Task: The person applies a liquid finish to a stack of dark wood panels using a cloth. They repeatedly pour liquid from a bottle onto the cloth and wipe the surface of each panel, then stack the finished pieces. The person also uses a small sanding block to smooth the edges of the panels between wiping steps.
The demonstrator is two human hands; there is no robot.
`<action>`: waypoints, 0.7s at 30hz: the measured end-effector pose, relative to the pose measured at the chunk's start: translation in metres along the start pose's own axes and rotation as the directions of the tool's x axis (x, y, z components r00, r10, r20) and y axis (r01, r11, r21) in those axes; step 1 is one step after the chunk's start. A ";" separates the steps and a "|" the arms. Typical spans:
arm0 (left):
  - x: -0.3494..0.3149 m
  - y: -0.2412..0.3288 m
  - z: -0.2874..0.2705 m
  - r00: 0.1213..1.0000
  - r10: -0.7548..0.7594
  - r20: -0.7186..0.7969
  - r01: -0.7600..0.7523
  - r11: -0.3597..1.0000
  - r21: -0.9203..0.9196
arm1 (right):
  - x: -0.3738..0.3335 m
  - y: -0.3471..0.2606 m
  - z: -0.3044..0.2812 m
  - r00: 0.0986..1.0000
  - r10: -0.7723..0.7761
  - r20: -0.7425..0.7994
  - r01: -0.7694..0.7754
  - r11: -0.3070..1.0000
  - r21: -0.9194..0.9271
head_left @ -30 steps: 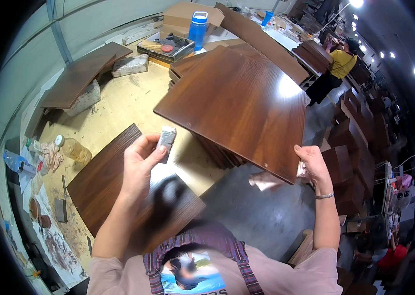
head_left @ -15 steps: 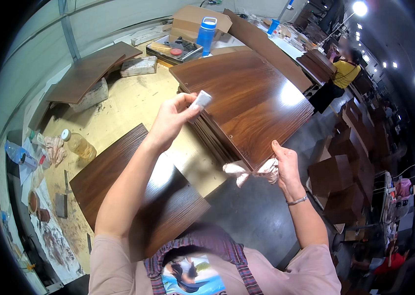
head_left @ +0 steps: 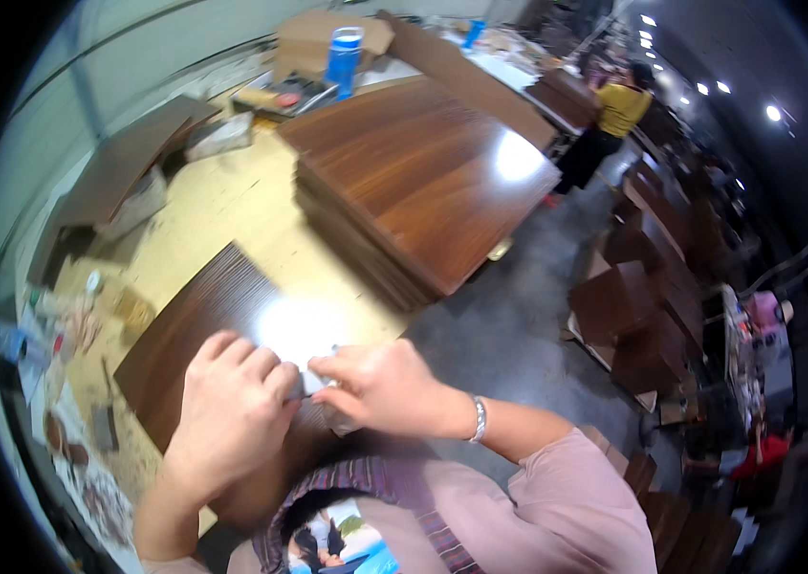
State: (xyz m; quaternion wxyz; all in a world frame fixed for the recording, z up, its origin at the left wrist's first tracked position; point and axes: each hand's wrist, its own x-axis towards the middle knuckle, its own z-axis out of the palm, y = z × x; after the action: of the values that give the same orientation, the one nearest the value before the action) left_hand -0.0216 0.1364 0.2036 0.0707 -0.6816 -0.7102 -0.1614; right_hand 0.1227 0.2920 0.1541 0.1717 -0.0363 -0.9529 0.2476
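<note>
My left hand (head_left: 237,407) and my right hand (head_left: 385,387) meet in front of my body, above a single dark brown wood-grain board (head_left: 189,330). Between them is a small whitish block (head_left: 312,383), with the fingers of both hands closed about its ends. Something pale shows under the right fingers; blur hides whether it is cloth. Farther off, a stack of brown boards (head_left: 423,172) with a glossy top panel lies on the pale yellow worktable (head_left: 261,206), touched by neither hand.
At the left, another brown board (head_left: 127,167) leans on pale blocks. A jar of yellowish liquid (head_left: 127,303) and plastic bottles stand near the left edge. Behind the stack are a blue bottle (head_left: 343,62) and cardboard. A person in yellow (head_left: 619,105) works at the far right.
Both hands have left the stack and come together nearer my body, over the single board. The right hand has let go of the stack's corner; the cloth there is gone from it.
</note>
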 end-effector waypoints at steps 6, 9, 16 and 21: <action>-0.054 -0.008 -0.027 0.977 -0.140 -0.160 0.157 0.983 0.098 | 0.000 -0.015 0.028 0.991 0.135 0.001 -0.134 0.983 0.128; -0.087 -0.008 -0.034 0.962 -0.166 -0.217 0.195 0.974 0.119 | 0.000 -0.031 0.046 0.991 0.129 0.036 -0.133 0.979 0.156; -0.128 0.027 -0.079 0.976 -0.207 -0.068 0.217 0.953 0.214 | -0.005 -0.055 0.072 0.998 0.063 0.030 -0.066 0.993 0.093; -0.138 0.114 -0.129 0.957 -0.271 0.104 0.252 0.954 0.160 | -0.010 -0.084 0.102 0.996 0.008 0.089 -0.019 0.992 0.123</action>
State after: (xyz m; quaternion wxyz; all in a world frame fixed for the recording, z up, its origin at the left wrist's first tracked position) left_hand 0.0841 -0.0334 0.2953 0.0534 -0.5833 -0.8071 -0.0745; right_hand 0.0986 0.1697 0.1083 0.1295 -0.0211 -0.9421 0.3086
